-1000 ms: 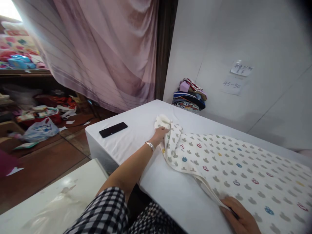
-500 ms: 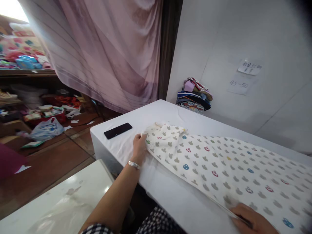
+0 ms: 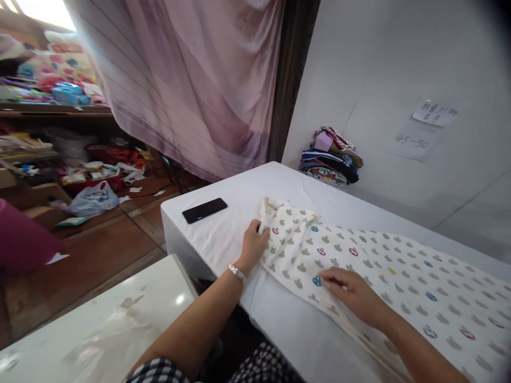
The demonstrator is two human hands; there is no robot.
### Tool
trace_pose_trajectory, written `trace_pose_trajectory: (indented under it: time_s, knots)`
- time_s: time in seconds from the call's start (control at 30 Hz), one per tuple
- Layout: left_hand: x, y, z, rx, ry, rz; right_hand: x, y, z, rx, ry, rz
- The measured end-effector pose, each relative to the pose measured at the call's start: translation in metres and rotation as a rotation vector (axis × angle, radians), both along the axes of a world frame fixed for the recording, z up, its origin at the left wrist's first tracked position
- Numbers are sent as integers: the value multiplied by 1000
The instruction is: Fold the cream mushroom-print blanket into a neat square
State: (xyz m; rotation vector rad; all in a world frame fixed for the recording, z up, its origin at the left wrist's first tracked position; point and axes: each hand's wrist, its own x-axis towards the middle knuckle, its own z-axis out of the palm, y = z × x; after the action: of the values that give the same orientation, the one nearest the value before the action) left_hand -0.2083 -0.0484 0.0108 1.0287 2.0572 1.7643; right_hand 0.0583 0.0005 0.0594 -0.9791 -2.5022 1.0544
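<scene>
Right hand (image 3: 353, 295) moved up cloth (image 3: 383, 276) toward left hand (image 3: 253, 246), now flat, fingers spread, pressing. Left grip pinched on cloth's end nearest phone (image 3: 205, 210). Cloth spread on counter (image 3: 239, 186). Advice: pin with right, draw left taut, smooth wrinkles outward.

Your left hand (image 3: 254, 246) grips the printed cloth (image 3: 383, 271) near the table's (image 3: 223, 239) left edge; your right hand (image 3: 353, 292) lies flat on the cloth.

The cloth (image 3: 383, 276) runs off the right edge. The note (image 3: 434, 113) on the wall is too blurred to read; the picture's right corners are dark.
</scene>
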Motion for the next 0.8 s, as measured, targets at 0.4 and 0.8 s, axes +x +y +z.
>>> trace_pose_trajectory:
  time_s: [0.4,0.8]
  knots:
    - [6,-3,-7,-51,95,-48,-173,10,-32,-762,650,5]
    - [-3,6,-13,37,-359,7,-177,12,-56,-754,702,-14]
